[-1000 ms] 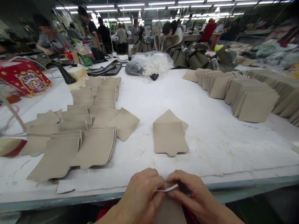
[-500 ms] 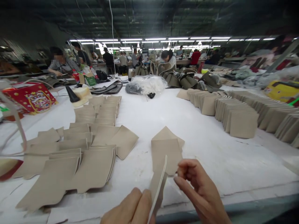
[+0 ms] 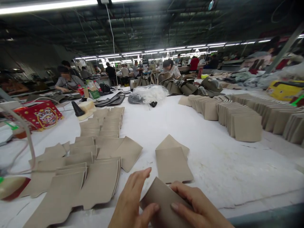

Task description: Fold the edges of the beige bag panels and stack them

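A beige leather-like panel is tilted up between my hands near the table's front edge. My right hand grips its right side, thumb on the facing surface and fingers around the far edge. My left hand is at its left edge, the thumb touching the surface while the fingers stretch out apart from it. Just beyond lies a squarish beige panel, overlapping another panel turned at an angle. The lower part of the panel in my hands is cut off by the frame.
Overlapping beige panels spread across the left of the white table. Long rows of upright panels stand at right. A clear plastic bag, red box and yellow bag lie farther out. People work behind.
The panel has turned from edge-on to show its broad face. My right hand has moved onto it, while my left fingers have opened outward. The view has tilted up.
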Available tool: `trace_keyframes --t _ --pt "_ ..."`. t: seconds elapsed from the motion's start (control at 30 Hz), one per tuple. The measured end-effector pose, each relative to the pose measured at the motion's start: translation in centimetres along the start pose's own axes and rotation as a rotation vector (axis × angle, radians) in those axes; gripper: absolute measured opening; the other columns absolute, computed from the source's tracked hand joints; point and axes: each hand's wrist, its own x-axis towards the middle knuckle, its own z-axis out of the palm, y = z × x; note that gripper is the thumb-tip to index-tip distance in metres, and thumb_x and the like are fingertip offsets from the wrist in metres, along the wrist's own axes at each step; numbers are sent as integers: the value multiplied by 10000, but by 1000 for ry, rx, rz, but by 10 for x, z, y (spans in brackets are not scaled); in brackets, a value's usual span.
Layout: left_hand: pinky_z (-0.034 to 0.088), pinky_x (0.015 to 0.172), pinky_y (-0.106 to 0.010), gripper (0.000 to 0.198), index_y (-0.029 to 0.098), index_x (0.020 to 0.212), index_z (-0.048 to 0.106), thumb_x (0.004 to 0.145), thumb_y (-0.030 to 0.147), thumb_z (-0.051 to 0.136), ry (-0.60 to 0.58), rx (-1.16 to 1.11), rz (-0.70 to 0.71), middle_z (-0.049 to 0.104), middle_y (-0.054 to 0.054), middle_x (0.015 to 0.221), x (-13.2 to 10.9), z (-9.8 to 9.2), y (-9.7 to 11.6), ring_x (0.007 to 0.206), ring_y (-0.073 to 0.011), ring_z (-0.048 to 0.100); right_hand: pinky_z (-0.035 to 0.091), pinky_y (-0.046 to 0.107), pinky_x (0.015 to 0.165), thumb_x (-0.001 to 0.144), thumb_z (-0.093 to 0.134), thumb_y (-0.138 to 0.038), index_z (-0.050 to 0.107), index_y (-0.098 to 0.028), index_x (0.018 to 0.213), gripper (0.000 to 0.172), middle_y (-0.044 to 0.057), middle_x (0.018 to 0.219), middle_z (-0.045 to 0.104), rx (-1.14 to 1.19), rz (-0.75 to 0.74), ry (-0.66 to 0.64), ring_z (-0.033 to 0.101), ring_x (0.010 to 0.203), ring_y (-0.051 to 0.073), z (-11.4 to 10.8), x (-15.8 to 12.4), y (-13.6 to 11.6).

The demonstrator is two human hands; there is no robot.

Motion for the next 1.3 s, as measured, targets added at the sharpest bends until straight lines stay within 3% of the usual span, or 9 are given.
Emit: trace_keyframes --t 0.07,0.13,0.27,0.4,0.63,0.73,0.93,1.1,1.3 --pt "441 787 -312 330 180 1021 691 752 371 694 -203 -195 -56 650 -50 889 9 -13 -2 848 -224 559 459 302 759 910 493 -387 626 -219 955 220 37 919 693 -67 27 25 631 862 245 -2 -1 -4" --pt "408 712 -274 383 146 933 684 756 486 698 -321 -373 -93 605 -30 791 11 -13 -7 780 -190 525 456 303 751 868 509 -354 634 -230 963 200 34 922 702 -116 29 1 638 852 249 -2 -1 -7" --pt "364 648 -245 480 138 900 621 734 575 728 -230 -647 -180 562 -20 773 4 13 -23 733 -156 485 441 295 754 689 648 -228 630 -244 1036 347 21 971 707 -202 93 -8 642 878 254 1 1 -9" --pt "350 645 -240 521 155 956 565 718 580 752 -235 -879 -243 551 -13 788 -2 33 -31 710 -142 485 429 280 685 674 647 -140 626 -232 929 272 9 865 690 -320 218 -18 630 812 237 4 5 -13" --pt "317 658 -241 510 152 882 550 756 623 702 -333 -654 -232 481 5 750 -10 25 -25 710 -128 426 411 228 604 712 605 -121 645 -256 926 256 -19 805 672 -263 132 -41 594 726 188 7 -2 -10" --pt "285 597 -231 523 162 871 516 753 637 700 -306 -717 -309 485 12 729 -16 27 -25 655 -109 413 426 231 627 730 606 -148 635 -248 921 218 -13 829 676 -235 117 -38 585 730 188 10 -5 -9" --pt "205 524 -221 570 188 733 422 709 681 706 -211 -746 -382 405 50 635 -25 42 -28 564 -74 309 408 226 600 721 590 -159 611 -224 841 138 -19 792 655 -158 242 -133 601 748 193 18 -4 -9" --pt "204 516 -218 570 176 672 439 730 689 681 -167 -627 -428 361 58 589 -26 46 -26 547 -74 309 424 269 669 785 578 -252 662 -215 907 153 23 844 693 -151 217 -68 621 803 229 24 -5 -1" --pt "292 591 -217 500 162 873 549 707 578 772 -134 -823 -368 541 10 714 -28 50 -36 639 -98 434 408 269 640 781 573 -250 574 -211 738 58 16 760 660 -186 249 -94 619 764 223 29 -6 7"
